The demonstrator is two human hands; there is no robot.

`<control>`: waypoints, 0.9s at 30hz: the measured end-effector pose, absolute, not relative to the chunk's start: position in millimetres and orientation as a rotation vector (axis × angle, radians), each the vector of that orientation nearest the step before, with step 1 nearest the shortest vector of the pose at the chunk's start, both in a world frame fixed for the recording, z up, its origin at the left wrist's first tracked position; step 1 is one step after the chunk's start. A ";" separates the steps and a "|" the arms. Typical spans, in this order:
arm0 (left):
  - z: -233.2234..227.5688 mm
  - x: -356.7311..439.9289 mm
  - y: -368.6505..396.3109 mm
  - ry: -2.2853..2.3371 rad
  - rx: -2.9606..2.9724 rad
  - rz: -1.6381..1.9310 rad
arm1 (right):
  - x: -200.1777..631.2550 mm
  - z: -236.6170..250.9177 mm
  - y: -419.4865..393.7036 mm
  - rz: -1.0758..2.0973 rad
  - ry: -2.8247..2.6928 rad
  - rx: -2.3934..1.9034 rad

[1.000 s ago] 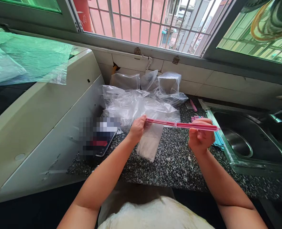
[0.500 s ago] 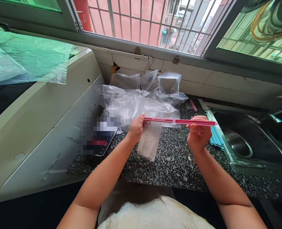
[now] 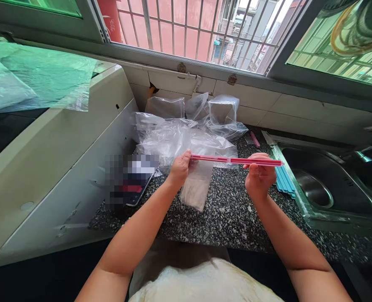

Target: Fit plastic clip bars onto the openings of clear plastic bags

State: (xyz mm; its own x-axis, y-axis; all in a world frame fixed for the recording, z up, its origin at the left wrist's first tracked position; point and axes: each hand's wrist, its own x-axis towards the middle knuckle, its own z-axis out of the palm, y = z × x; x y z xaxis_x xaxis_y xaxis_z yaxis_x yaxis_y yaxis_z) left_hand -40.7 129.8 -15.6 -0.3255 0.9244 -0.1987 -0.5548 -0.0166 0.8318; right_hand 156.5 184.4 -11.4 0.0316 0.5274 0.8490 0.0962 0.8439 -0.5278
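My left hand (image 3: 180, 168) is closed around the left end of a long pink bag-sealing stick (image 3: 255, 161), which lies nearly level above the counter. A small clear plastic bag (image 3: 197, 186) with beige contents hangs below the stick's left half, its top edge against it. My right hand (image 3: 260, 176) is closed on the stick's thicker right part, thumb below and fingers behind. A whitish joint shows near the stick's middle. The fingertips of my left hand partly hide the bag's upper left corner.
Clear plastic bags (image 3: 173, 138) are heaped behind my hands. A phone (image 3: 138, 188), partly blurred, lies left on the speckled counter (image 3: 226, 218). Blue sticks (image 3: 285, 182) lie beside the sink (image 3: 327, 167) at right. A short pink stick (image 3: 254, 139) lies farther back.
My right hand has moved slightly left along with the thicker pink part. My left hand and the bag look almost unmoved.
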 end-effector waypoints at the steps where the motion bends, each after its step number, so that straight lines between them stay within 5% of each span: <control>1: -16.3 -40.8 130.1 1.063 0.515 1.621 | 157.2 -11.2 184.5 0.344 -1.537 -0.510; 27: -14.7 -40.6 127.0 1.064 0.674 1.602 | 155.5 -6.3 179.2 0.421 -1.964 -0.491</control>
